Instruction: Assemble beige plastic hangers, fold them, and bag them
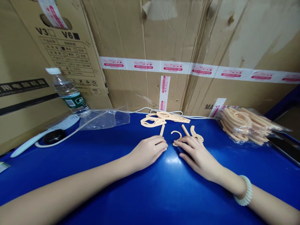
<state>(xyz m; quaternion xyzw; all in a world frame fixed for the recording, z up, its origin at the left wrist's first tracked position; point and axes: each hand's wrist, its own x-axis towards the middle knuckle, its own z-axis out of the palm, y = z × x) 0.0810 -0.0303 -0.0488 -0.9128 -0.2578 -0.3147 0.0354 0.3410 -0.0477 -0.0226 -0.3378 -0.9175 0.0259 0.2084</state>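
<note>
My left hand (148, 151) is closed round a slim beige plastic strip (162, 130), whose upper end sticks out above the fingers. My right hand (199, 156) lies low over the blue table with its fingers stretched and the thumb apart. One of its fingertips touches the base of a beige hanger hook (180, 135). Just beyond the right fingers are another narrow beige strip (185, 130) and a curved beige piece (197, 135), both partly covered by the hand. Farther back lie several flat beige hanger parts (153, 121), overlapping one another.
Clear bags of beige hangers (243, 123) sit at the right beside a dark phone-like slab (286, 148). A water bottle (70, 93), clear plastic bag (105, 118), pale-blue handled object (44, 134) and black mouse-like object (54, 136) are left. Cardboard boxes (131, 90) stand behind.
</note>
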